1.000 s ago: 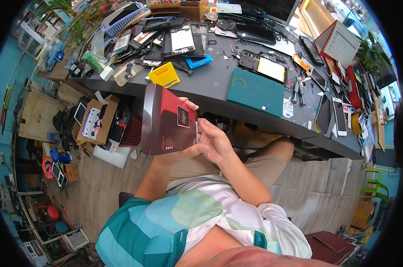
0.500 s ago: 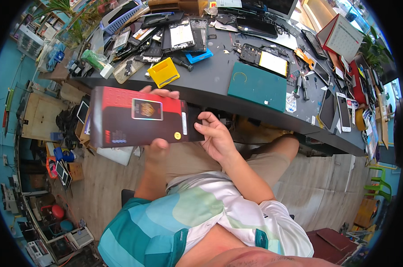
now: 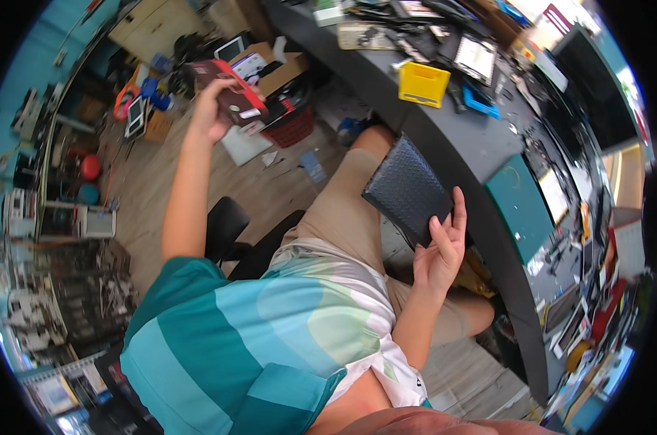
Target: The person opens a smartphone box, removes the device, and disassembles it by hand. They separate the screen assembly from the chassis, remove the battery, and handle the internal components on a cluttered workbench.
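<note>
Desk [image 3: 488, 138], dark grey, bent by the fisheye along the right, lower end lost toward the rim; top largely buried under phone parts [image 3: 476, 58] too jumbled to sort. Chair [image 3: 225, 225], black, mostly covered by the seated body. Monitor [image 3: 595, 94], dark, at upper right. Mat [image 3: 521, 206], teal, flat on the desk, far edge lost in clutter. Carton [image 3: 288, 71], brown, open, contents only partly visible. Basket [image 3: 288, 132], red, filled with items hard to identify. Pouch [image 3: 408, 187], black, bubble-textured, tilted, raised beside the desk's front edge; inside hidden. Box [image 3: 247, 105], dark and red, out to the left before the carton; printing blurred. Right hand [image 3: 443, 250]: clamped on the pouch's lower corner, some fingertips hidden. Left hand [image 3: 211, 109]: wrapped around the box, thumb hard to make out.
</note>
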The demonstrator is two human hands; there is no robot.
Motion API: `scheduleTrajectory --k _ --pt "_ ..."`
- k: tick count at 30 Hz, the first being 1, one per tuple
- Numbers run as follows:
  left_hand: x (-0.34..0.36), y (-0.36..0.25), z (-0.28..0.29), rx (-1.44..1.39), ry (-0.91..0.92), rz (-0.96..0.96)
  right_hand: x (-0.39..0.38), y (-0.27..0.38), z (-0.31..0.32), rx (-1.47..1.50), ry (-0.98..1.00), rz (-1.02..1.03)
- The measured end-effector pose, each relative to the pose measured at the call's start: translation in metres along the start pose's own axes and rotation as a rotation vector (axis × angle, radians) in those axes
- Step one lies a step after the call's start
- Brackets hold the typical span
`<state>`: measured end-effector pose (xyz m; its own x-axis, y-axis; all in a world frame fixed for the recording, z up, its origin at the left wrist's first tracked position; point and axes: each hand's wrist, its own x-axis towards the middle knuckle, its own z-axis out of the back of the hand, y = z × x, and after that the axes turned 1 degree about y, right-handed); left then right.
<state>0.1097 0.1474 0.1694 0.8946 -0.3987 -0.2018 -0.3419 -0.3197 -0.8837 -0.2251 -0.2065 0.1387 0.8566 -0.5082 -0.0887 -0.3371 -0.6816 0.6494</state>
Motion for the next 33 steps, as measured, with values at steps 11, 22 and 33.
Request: scheduleTrajectory --k 11,22,33 --pt "0.133 -0.006 0.102 -0.338 -0.327 -0.173 -0.008 -0.025 -0.01 -0.046 0.037 -0.136" --pt "0.173 0.057 0.219 -0.396 -0.406 -0.021 -0.001 -0.043 0.0 -0.048 0.024 -0.198" --pt "-0.024 0.104 -0.081 0.102 0.549 -0.082 0.013 -0.064 -0.015 0.081 -0.09 -0.138"
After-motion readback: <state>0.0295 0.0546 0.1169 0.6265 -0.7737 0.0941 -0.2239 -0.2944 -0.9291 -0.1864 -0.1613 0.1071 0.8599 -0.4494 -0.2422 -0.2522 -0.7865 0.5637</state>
